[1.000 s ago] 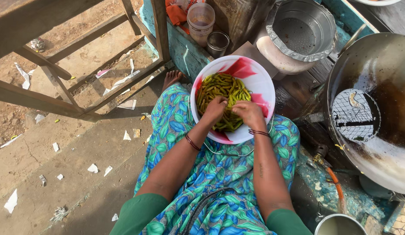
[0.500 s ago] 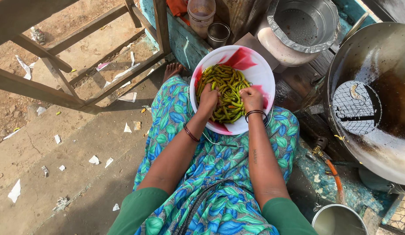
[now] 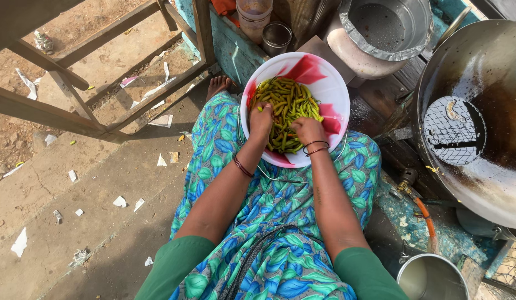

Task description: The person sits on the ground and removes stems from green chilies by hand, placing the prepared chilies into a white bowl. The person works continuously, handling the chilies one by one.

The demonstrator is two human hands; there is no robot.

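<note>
Both hands sit in the middle of the frame, buried in a heap of green chillies [image 3: 288, 108]: the left hand [image 3: 262, 121] lies palm down with its fingers curled into the pile at the heap's left edge, and the right hand [image 3: 308, 129] is cupped over the lower right part of the heap, though whether either one actually pinches a chilli I cannot tell. Dark bangles ring each wrist. The chillies fill a round white bowl with red patches [image 3: 335, 89], which rests on the person's lap, on a blue and green leaf-print cloth [image 3: 280, 222] that runs down to the lower edge of the frame. At the lower right stands a steel pot [image 3: 430, 278], with an orange hose [image 3: 427, 222] just above it on a worn, blue-painted ledge. To the left, the ground is bare concrete [image 3: 74, 222] strewn with scraps of white paper. A bare foot [image 3: 218, 86] shows just left of the bowl. Filling the right side is a large blackened wok [image 3: 480, 111] holding a round mesh skimmer [image 3: 452, 130]. Farther off, at the upper left, a rough wooden frame [image 3: 74, 116] stands over sandy earth, and along the top edge sit a small steel cup [image 3: 277, 38], a plastic jar [image 3: 253, 14] and a wide metal basin [image 3: 388, 25].
</note>
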